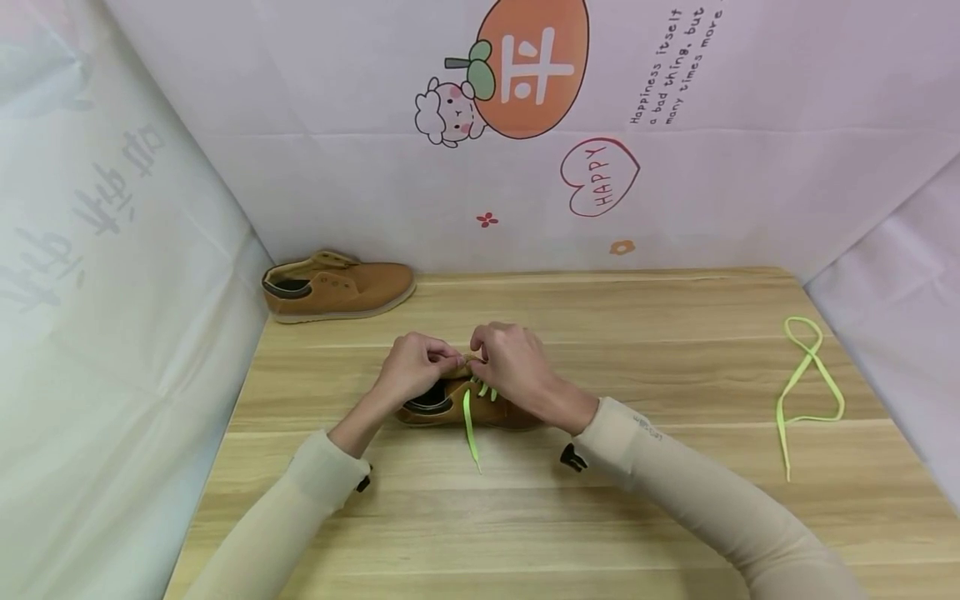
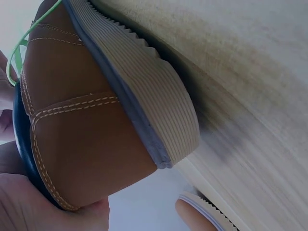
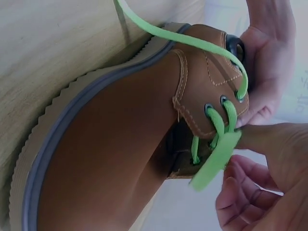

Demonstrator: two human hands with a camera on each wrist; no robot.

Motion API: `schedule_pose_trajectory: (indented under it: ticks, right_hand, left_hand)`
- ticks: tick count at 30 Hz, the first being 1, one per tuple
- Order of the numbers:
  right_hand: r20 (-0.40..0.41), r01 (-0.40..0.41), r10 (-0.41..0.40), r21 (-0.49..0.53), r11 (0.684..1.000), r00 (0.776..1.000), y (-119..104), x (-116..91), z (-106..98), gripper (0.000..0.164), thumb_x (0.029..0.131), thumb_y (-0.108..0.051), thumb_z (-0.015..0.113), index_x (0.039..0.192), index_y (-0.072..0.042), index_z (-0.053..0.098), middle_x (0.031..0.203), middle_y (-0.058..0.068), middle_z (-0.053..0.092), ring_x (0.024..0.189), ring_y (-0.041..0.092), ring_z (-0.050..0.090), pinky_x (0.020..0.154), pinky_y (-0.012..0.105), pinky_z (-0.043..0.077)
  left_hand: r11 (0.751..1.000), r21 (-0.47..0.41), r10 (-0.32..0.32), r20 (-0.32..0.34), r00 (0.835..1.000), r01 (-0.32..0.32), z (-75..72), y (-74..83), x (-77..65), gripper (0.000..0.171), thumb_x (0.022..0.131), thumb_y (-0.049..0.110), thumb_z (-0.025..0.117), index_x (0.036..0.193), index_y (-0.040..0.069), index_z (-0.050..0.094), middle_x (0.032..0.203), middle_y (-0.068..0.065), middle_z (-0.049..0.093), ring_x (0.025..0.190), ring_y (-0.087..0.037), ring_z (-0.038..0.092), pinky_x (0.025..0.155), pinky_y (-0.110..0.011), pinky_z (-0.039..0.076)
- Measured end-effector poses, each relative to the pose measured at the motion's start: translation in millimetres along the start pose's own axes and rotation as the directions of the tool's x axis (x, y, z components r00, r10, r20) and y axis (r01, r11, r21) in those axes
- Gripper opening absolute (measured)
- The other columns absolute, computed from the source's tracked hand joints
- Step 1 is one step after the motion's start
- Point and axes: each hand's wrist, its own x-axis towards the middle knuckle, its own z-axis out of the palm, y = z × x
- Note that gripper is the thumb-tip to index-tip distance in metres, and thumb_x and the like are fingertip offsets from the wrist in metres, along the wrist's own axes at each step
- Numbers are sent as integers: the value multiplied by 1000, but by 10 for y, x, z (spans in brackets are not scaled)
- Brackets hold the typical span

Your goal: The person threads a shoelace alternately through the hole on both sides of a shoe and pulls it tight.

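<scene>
A brown leather shoe [image 1: 431, 408] stands on the table with its toe to the right, and a lime-green shoelace [image 3: 221, 161] runs through its eyelets. One lace end hangs down the near side. My left hand [image 1: 416, 367] is over the shoe's opening, thumb and forefinger pinching the upper by the far eyelets. From the right, my right hand [image 1: 517, 367] reaches over the lacing, its curled fingers and thumb pinching the lace near the far eyelet flap. Both hands' fingertips are close together; what lies between them is partly hidden in the head view.
A second brown shoe [image 1: 367, 287], without a lace, stands at the table's back left corner. Another lime-green shoelace [image 1: 787, 387] lies looped on the right side of the wooden table [image 1: 660, 517]. White printed cloth [image 1: 337, 167] hangs behind and at both sides.
</scene>
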Motion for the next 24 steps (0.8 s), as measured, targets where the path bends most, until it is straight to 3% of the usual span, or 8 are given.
schedule_pose_trajectory:
  ticks: [6,10,14,19,24]
  right_hand:
    - [60,2,-2,4,1000,998,87,-6,13,16,88,-22,88,91,-7,83,88,5,75,70,14,68,63,28,56]
    - [123,-5,-7,94,996,992,129,-5,16,12,92,-21,85,92,-10,86,92,4,80,67,8,64,62,24,53]
    - [185,-59,21,205,977,983,139,13,10,9,93,-18,83,95,-9,86,94,3,81,63,5,57,58,22,47]
    - [272,-155,60,343,926,960,168,33,-1,9,93,-13,82,99,-7,84,97,5,80,71,9,64,63,22,51]
    - [373,-277,92,482,831,923,226,41,-34,13,99,-15,75,105,-8,84,109,5,80,87,14,70,77,30,57]
  left_hand:
    - [998,-42,54,-16,998,-55,11,-38,-24,5,92,18,85,91,13,86,83,2,80,79,-13,76,75,-33,59]
    - [992,-25,126,-47,991,-127,41,-60,-51,4,90,13,86,89,10,85,82,1,80,75,-11,76,71,-28,60]
    - [982,54,188,-98,977,-183,78,-68,-82,4,88,11,88,87,9,85,83,2,80,72,-8,74,68,-27,60]
    - [967,132,238,-151,959,-219,110,-58,-117,5,87,10,88,84,12,85,82,2,81,70,-8,74,66,-28,59]
    - [952,183,279,-178,944,-247,126,-72,-141,4,87,11,88,84,12,85,82,2,81,68,-8,73,64,-27,58]
